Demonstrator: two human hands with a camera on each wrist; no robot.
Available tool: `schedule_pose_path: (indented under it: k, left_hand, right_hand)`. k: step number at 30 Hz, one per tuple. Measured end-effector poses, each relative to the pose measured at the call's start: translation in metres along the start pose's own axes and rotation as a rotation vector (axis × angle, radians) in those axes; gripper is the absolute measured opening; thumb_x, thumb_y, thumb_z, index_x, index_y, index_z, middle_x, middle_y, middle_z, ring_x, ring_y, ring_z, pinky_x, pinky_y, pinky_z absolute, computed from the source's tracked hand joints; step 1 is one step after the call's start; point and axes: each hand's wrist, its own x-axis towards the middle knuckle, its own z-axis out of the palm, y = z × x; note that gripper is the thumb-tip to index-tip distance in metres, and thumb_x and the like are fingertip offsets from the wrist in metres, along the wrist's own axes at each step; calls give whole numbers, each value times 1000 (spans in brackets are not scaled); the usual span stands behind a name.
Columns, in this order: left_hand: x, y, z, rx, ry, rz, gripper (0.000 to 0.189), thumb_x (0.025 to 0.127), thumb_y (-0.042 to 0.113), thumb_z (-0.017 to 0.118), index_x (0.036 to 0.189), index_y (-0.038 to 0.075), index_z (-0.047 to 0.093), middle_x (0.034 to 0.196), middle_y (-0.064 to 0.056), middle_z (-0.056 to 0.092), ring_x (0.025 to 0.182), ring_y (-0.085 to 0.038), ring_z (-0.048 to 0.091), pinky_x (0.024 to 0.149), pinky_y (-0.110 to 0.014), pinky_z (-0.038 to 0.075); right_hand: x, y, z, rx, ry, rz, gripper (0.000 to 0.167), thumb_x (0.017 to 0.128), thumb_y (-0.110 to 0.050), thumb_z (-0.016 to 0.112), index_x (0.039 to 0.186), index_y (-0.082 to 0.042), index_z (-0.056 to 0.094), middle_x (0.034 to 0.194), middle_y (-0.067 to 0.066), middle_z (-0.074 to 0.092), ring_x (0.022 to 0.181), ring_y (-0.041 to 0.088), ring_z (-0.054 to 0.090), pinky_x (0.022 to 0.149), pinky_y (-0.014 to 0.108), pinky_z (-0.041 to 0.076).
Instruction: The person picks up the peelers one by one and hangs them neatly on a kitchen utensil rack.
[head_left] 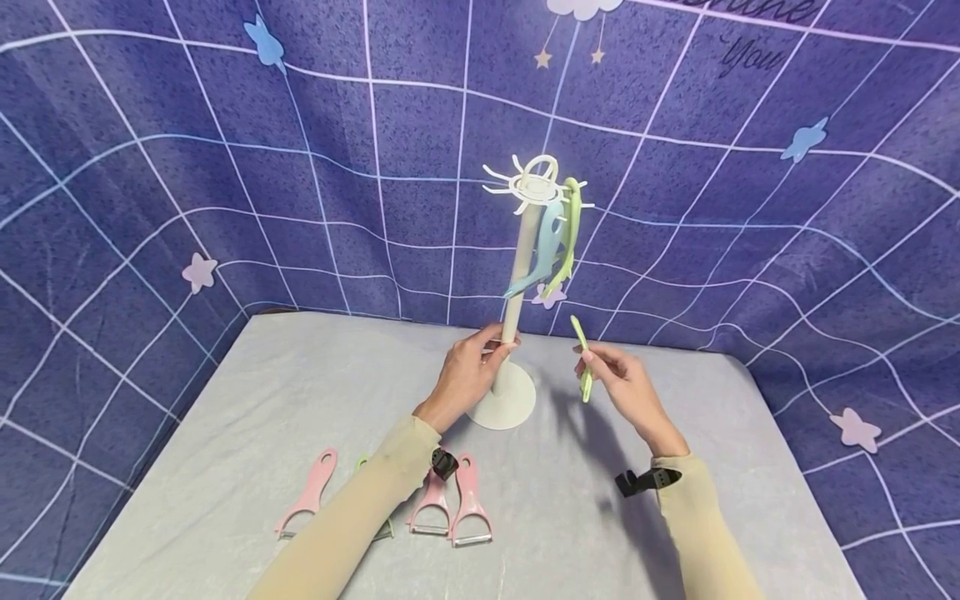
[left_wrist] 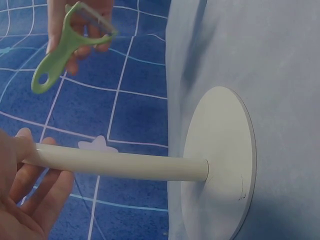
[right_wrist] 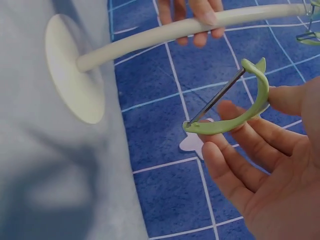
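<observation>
A cream stand has an upright pole (head_left: 522, 258), a round base (head_left: 517, 408) on the table and a ring of white hooks (head_left: 534, 190) on top. My left hand (head_left: 467, 377) grips the lower pole, thumb and fingers around it. To the right of the pole, my right hand (head_left: 632, 390) holds a green peeler (right_wrist: 261, 97) in the air, pinched near its head. The left wrist view shows that peeler's handle (left_wrist: 52, 67), with its hole, pointing away from the hand. From the hooks hang a blue peeler (head_left: 549, 237) and a green one (head_left: 575, 221).
Pink peelers (head_left: 319, 477) (head_left: 467, 482) lie on the grey-covered table (head_left: 570, 533) near the front. Another green peeler (head_left: 363, 460) is mostly hidden under the left sleeve (head_left: 375, 492). A blue patterned curtain (head_left: 405, 208) rises behind the table and along both sides.
</observation>
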Motion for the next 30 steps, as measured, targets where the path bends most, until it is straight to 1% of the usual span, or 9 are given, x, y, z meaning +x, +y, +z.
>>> schedule_pose_path:
  k: [3,6,13,16,20,23,24,27,30]
  left_hand:
    - [1,0,0,-3,3,0,23,108,30,68,125,15,75,114,-1,80,113,-20,75,95,-36,64]
    - [1,1,0,-6,5,-2,21,107,30,68,123,18,75,114,0,80,113,-20,75,95,-36,64]
    - [2,0,2,-8,1,-2,25,107,31,68,126,15,74,114,0,80,113,-19,75,96,-35,64]
    - [2,1,2,-7,-2,-1,26,108,31,68,126,14,75,114,1,80,113,-18,75,96,-33,63]
    - [2,1,3,-9,3,5,23,107,30,69,125,16,75,113,1,80,113,-18,75,96,-34,64]
    - [2,0,3,-12,2,9,21,107,29,68,124,18,75,113,0,80,112,-18,75,95,-34,64]
    - [2,0,3,-12,1,10,21,107,30,68,124,18,74,113,1,80,112,-18,75,95,-34,64]
    - [2,-1,2,-16,3,13,21,108,29,68,123,18,74,113,1,80,112,-18,75,95,-34,64]
    - [1,-1,2,-21,12,11,20,108,29,68,122,18,75,112,1,80,111,-18,75,95,-34,64]
  right_hand:
    - [7,-5,-3,27,6,-23,35,113,-19,58,132,8,68,99,28,73,84,12,69,79,20,56]
    - [15,-9,-5,42,14,-37,35,113,-21,58,133,7,69,98,25,74,86,13,69,80,21,55]
    - [32,-20,-14,69,41,-64,38,113,-23,58,133,8,68,99,22,75,91,16,72,90,22,55]
    - [39,-25,-17,72,58,-79,39,113,-24,58,134,8,68,97,18,76,90,15,72,94,23,55]
    - [49,-33,-17,99,82,-93,40,113,-25,59,134,8,68,94,8,77,89,14,72,93,28,56]
    - [56,-39,-16,138,94,-108,41,113,-25,59,134,9,67,94,6,76,89,15,70,91,31,55]
    - [59,-42,-15,152,96,-115,42,113,-25,59,134,10,67,94,8,76,90,16,69,91,33,54]
    - [67,-49,-14,173,97,-133,44,113,-27,59,135,10,66,95,8,75,91,20,66,92,32,53]
    - [75,-57,-14,190,90,-148,45,113,-28,59,135,11,66,95,4,75,93,22,65,91,31,52]
